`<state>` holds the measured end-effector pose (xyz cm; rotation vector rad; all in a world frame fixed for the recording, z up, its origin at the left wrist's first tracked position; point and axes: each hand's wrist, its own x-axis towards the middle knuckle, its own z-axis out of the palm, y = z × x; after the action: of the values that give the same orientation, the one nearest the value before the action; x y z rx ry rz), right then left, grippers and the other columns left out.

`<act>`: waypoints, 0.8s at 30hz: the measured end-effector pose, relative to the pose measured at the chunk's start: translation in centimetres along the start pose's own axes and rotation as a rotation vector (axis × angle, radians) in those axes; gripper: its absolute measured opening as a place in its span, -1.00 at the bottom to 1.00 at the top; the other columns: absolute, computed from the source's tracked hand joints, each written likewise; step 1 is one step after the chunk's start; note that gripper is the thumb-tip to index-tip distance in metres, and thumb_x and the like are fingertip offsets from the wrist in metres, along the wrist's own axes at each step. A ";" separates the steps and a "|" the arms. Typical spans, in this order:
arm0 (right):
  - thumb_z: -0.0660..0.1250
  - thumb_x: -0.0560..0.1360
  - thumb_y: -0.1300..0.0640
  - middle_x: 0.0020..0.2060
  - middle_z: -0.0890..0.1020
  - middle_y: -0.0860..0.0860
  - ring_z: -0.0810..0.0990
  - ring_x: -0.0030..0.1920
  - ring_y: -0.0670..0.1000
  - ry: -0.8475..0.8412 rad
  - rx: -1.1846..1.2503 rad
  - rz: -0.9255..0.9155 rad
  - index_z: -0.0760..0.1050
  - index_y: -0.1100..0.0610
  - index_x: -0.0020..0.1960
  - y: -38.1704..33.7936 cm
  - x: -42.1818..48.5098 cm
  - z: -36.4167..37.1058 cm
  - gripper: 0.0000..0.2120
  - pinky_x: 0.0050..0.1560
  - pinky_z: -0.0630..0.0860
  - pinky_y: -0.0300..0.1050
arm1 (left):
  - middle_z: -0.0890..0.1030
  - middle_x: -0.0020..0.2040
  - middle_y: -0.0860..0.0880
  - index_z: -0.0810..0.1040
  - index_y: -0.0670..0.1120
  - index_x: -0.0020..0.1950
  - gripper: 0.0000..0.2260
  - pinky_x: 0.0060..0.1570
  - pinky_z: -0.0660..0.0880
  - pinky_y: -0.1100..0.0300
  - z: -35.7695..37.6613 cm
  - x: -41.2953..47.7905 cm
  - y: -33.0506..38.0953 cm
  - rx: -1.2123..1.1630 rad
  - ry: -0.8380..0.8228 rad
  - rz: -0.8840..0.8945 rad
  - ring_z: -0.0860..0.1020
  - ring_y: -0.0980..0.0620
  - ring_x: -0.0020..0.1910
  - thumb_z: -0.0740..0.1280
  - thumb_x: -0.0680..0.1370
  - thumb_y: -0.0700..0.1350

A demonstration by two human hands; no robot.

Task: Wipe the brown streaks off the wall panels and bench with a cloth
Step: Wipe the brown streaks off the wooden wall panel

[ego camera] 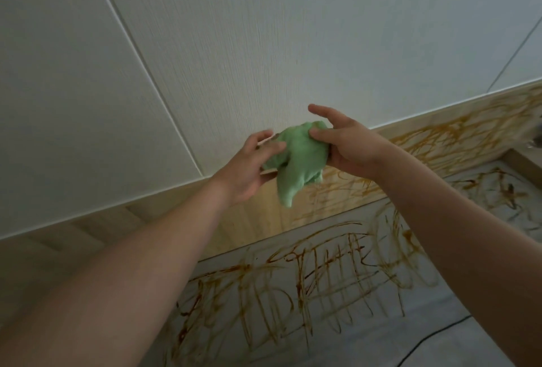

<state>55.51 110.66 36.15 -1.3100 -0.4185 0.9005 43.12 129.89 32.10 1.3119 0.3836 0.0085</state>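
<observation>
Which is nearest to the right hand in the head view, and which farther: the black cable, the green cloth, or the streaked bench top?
1. green cloth, pinched by the right hand itself.
2. streaked bench top, below the hands.
3. black cable, at the lower right.
</observation>
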 end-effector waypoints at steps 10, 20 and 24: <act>0.46 0.58 0.09 -0.03 0.71 0.09 0.72 -0.10 0.02 0.246 -0.640 -0.009 0.68 0.04 0.09 0.5 -0.5 -2.6 -0.89 -0.05 0.71 -0.05 | 0.69 -0.11 0.02 0.67 -0.09 0.01 -0.86 -0.01 0.55 0.07 0.4 2.2 4.4 0.825 0.114 0.157 0.64 0.02 -0.11 0.51 0.53 -0.06; 0.33 0.33 0.20 -0.29 0.39 0.01 0.39 -0.30 -0.01 -0.258 -0.020 -0.058 0.34 0.15 -0.18 1.2 0.1 -4.3 -0.83 -0.27 0.37 -0.15 | 0.63 -0.10 0.02 0.56 -0.05 0.05 -0.77 -0.03 0.51 0.06 1.8 3.2 5.8 0.923 -0.019 0.400 0.59 0.09 -0.10 0.26 0.68 0.08; 0.35 0.44 0.01 0.08 0.61 0.16 0.63 0.02 0.15 -0.424 0.110 0.113 0.49 0.23 0.24 2.3 1.4 -3.8 -0.56 -0.01 0.62 0.00 | 0.65 -0.02 0.07 0.57 0.01 0.10 -0.76 0.00 0.50 0.16 3.1 4.1 5.2 1.102 -0.149 0.558 0.61 0.08 -0.01 0.23 0.68 0.13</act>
<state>58.31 109.24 32.70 -1.0474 -0.6182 1.2846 48.88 129.27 36.54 2.4587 -0.1745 0.1886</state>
